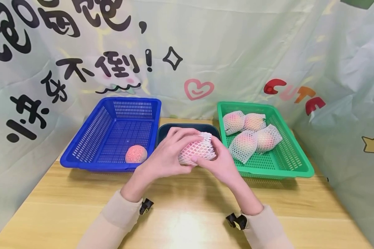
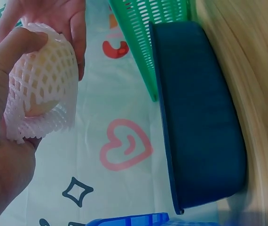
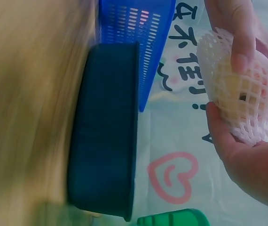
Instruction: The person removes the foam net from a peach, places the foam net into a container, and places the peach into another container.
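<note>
A peach in a white foam net (image 1: 200,149) is held up above the front of a dark blue tub (image 2: 197,122). My left hand (image 1: 168,152) grips it from the left, with the thumb pressed on the net in the left wrist view. From the other side my right hand (image 1: 221,162) holds the same peach, its thumb across the front of the net. The foam net covers most of the fruit, and its edge sticks out past it in the left wrist view. The tub's inside is largely hidden behind the hands.
At the left stands a blue basket (image 1: 124,133) with one bare peach (image 1: 136,154) inside. A green basket (image 1: 288,157) at the right holds several netted peaches (image 1: 243,145). A printed cloth (image 1: 237,52) hangs behind and beside the wooden table (image 1: 180,211).
</note>
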A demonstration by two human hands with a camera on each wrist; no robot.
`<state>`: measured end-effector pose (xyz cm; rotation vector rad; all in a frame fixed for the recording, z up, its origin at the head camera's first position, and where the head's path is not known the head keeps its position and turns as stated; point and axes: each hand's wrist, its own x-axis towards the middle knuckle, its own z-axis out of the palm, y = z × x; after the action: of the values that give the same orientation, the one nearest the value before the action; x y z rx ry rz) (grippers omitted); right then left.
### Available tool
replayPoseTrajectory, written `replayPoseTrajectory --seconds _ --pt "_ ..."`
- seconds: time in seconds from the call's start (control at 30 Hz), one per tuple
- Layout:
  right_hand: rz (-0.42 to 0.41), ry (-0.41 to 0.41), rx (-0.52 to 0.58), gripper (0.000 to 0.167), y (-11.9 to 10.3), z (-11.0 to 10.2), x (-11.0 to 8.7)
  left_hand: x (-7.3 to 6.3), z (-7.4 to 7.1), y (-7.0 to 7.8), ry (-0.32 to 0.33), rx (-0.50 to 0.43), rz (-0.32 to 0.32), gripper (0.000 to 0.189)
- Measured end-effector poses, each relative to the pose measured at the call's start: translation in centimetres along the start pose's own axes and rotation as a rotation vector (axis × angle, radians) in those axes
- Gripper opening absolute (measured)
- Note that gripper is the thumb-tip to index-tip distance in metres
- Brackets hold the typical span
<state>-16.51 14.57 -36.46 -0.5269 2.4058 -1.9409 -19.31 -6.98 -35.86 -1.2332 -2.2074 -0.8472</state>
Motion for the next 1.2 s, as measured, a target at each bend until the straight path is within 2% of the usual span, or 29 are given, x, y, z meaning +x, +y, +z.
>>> replayPoseTrajectory --seconds 0.07,0.23,0.5,0.67,0.87,0.93,1.0,1.07,1.2 --pt "-0.007 0.010 0.002 0.065 0.1 0.0 0.0 0.0 0.0 0.1 -0.005 0.004 0.000 0.076" --pt "-0.019 0.046 0.024 0.064 0.3 0.0 0.0 0.0 0.1 0.2 0.005 -0.003 0.004 0.086" --pt "-0.036 0.132 0.115 0.064 0.0 -0.3 0.0 0.1 0.2 0.3 0.102 -0.058 0.014 0.098" --pt "-0.037 0.212 0.137 0.067 -0.2 -0.6 0.1 0.2 0.2 0.2 0.227 -0.112 0.015 0.077" --pt "-0.035 0.308 0.183 0.064 -0.3 -1.0 0.1 0.4 0.2 0.3 0.459 -0.192 0.006 0.048" --pt "-0.052 0.335 0.200 0.062 -0.3 -1.1 0.1 0.4 0.2 0.3 0.518 -0.219 -0.008 0.034" --pt "-0.076 0.358 0.223 0.060 -0.2 -1.2 0.2 0.4 0.2 0.2 0.542 -0.263 -0.022 0.020" --pt "-0.097 0.374 0.243 0.058 -0.2 -1.3 0.2 0.3 0.3 0.1 0.534 -0.312 -0.042 0.009" --pt "-0.124 0.381 0.297 0.057 -0.1 -1.3 0.3 0.2 0.5 0.1 0.481 -0.410 -0.091 0.013"
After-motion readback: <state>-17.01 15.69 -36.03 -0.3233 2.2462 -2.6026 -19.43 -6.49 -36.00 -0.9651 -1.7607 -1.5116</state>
